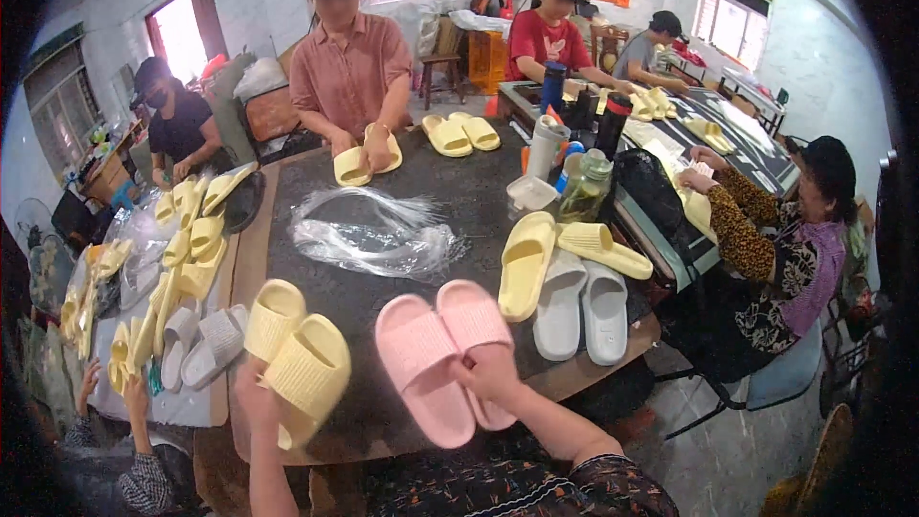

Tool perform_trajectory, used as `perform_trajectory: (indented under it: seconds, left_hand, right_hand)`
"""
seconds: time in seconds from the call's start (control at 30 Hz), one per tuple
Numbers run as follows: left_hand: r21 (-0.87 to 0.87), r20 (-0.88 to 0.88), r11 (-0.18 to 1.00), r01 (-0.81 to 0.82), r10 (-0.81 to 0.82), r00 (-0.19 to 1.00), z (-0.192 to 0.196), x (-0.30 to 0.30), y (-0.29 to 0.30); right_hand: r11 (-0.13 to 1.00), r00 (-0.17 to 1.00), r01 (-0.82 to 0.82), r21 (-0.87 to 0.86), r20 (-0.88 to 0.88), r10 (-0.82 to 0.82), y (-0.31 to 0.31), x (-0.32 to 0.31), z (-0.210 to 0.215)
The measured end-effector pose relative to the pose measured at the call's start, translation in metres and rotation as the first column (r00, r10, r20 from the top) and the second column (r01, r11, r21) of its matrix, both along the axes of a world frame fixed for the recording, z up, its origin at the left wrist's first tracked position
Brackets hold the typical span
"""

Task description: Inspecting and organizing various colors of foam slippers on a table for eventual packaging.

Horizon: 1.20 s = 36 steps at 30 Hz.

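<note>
My left hand [257, 393] is closed on a pair of yellow slide sandals [321, 364] with ribbed straps, at the table's near left. A pair of pink slide sandals [414, 330] is gripped by my right hand [490, 371] near the front edge, one beside the other. Its fingertips go in under a strap, out of sight. Right of the pink pair lie grey slides [560, 316] and two yellow slides [526, 263], one yellow slide overlapping the grey ones. Beyond my hands, clear plastic strips [373, 235] are heaped on the dark table [383, 421].
Across the table a person in a pink shirt [349, 67] handles yellow slides [354, 165]. Bottles and a glass jar [586, 191] stand at the far right. A side table on the left carries yellow and grey slides [212, 345]. Several other people work around the room.
</note>
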<state>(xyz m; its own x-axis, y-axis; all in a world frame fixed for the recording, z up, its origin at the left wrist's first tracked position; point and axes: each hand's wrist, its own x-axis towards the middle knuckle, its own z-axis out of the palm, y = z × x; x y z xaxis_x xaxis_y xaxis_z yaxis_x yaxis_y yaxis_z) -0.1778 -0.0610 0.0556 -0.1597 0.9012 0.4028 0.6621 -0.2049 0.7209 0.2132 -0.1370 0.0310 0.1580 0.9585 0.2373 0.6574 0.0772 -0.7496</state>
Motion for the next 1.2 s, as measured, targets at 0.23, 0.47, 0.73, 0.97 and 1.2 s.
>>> perform_trajectory:
  seconds: [0.23, 0.47, 0.73, 0.97, 1.2]
  left_hand:
    - [-0.224, 0.171, 0.941, 0.253, -0.218, 0.961, -0.021, 0.094, -0.038]
    - [-0.356, 0.372, 0.866, 0.351, -0.214, 0.903, -0.035, 0.155, -0.052]
    - [-0.174, -0.071, 0.88, 0.442, -0.459, 0.886, -0.041, 0.127, -0.045]
    - [-0.274, -0.171, 0.886, 0.374, -0.428, 0.888, 0.036, 0.096, -0.012]
    - [-0.222, -0.298, 0.825, 0.519, -0.564, 0.77, 0.001, 0.111, 0.004]
  right_hand:
    - [0.935, 0.913, 0.304, 0.181, 0.226, -0.34, 0.039, 0.127, 0.068]
    - [0.909, 0.877, 0.395, 0.135, 0.24, -0.416, 0.07, 0.209, 0.092]
    - [0.991, 0.981, 0.067, 0.118, 0.171, -0.087, 0.014, 0.059, 0.066]
    - [0.975, 0.902, -0.222, -0.024, 0.374, 0.214, -0.036, -0.047, 0.006]
    - [0.954, 0.952, -0.244, 0.176, 0.233, 0.201, 0.032, -0.032, -0.02]
